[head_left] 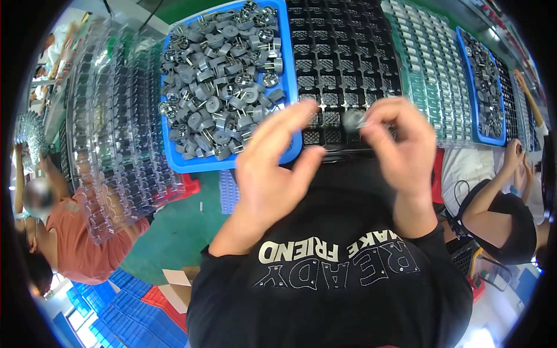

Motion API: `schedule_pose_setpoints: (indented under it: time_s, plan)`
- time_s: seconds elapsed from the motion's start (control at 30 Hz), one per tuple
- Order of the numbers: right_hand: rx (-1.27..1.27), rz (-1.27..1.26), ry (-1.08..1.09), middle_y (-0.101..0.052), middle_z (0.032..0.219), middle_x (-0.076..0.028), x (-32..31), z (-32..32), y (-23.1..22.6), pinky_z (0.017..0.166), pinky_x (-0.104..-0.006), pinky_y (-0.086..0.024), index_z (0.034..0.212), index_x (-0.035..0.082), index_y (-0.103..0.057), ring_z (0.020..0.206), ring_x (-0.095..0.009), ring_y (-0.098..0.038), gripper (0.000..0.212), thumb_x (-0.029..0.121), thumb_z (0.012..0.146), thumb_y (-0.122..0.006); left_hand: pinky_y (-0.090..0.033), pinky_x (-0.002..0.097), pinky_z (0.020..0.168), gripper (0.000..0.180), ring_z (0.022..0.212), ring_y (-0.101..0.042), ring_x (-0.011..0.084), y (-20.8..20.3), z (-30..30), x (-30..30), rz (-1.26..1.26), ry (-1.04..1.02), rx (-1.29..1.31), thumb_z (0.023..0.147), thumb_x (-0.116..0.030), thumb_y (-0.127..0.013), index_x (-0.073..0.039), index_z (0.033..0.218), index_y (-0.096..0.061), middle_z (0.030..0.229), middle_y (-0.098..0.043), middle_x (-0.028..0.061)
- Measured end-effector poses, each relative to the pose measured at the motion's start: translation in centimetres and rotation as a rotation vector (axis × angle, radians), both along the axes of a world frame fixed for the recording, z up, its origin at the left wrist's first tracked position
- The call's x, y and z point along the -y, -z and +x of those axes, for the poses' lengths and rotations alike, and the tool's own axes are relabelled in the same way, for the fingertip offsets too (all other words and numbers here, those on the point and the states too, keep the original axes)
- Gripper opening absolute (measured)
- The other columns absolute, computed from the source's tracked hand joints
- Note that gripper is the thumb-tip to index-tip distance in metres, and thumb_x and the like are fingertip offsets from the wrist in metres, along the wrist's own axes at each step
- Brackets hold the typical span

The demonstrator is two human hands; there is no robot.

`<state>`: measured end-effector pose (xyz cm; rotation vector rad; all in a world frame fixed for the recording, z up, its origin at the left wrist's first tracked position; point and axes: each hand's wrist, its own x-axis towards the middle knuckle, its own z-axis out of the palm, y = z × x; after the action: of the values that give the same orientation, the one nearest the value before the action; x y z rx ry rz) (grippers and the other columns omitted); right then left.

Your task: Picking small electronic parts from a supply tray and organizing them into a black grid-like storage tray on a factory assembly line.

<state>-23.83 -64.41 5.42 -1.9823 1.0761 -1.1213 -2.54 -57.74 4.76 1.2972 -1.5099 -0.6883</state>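
Note:
My right hand (397,145) pinches a small grey round part (352,120) between thumb and fingertips, over the near edge of a black grid tray (342,52). My left hand (272,168) hovers with fingers spread and nothing in it, at the near right corner of a blue bin (293,87). The bin is heaped with several grey round parts with metal pins (220,75). The near rows of the black tray are partly hidden behind both hands.
Stacks of clear plastic trays stand at the left (116,127) and right (432,75). A second blue bin of parts (484,87) lies far right. One person sits at the left (75,232), another at the right (499,214). Blue and red crates (133,301) lie on the green floor.

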Motion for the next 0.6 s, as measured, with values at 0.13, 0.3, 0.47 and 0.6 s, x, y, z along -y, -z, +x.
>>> schedule_pose_setpoints:
  time_s: [0.13,0.3,0.47,0.6]
  plan:
    - [-0.365,0.012,0.078,-0.066,0.091,-0.01,1.9,-3.3,0.2,0.076,-0.0327,-0.051,0.088,0.0,-0.065,0.084,-0.023,-0.065,0.012,-0.004,0.08,-0.073,-0.048,0.0411,0.094,0.052,0.109,-0.059,0.0316,-0.5,2.9,-0.2,0.026,-0.197,0.655,0.07,-0.006,-0.084,-0.01,0.12,-0.071,0.123,-0.064,0.0105]
    - [-0.538,-0.166,-0.032,-0.065,0.092,-0.012,1.6,-2.3,-0.8,0.078,-0.037,-0.051,0.088,0.001,-0.065,0.089,-0.032,-0.064,0.014,-0.002,0.078,-0.074,-0.043,0.0457,0.097,0.043,0.116,-0.053,0.034,0.2,3.3,-0.3,0.058,-0.163,0.808,0.068,-0.012,-0.086,-0.013,0.109,-0.073,0.13,-0.058,0.009]
    - [-0.566,-0.121,0.06,-0.064,0.09,-0.013,2.2,-4.7,-0.7,0.079,-0.0393,-0.05,0.088,0.002,-0.065,0.089,-0.034,-0.063,0.012,-0.001,0.08,-0.073,-0.042,0.0474,0.101,0.037,0.119,-0.053,0.0338,0.1,3.9,0.2,0.027,-0.187,0.873,0.068,-0.014,-0.087,-0.015,0.102,-0.075,0.128,-0.06,0.0082]
    - [-0.551,-0.162,0.008,-0.063,0.089,-0.011,2.0,-4.8,1.3,0.08,-0.0422,-0.05,0.087,0.004,-0.066,0.09,-0.034,-0.061,0.012,0.005,0.079,-0.074,-0.042,0.0462,0.101,0.037,0.118,-0.055,0.0339,0.2,3.9,1.5,0.042,-0.126,0.794,0.065,-0.009,-0.086,-0.013,0.1,-0.073,0.124,-0.063,0.0084]
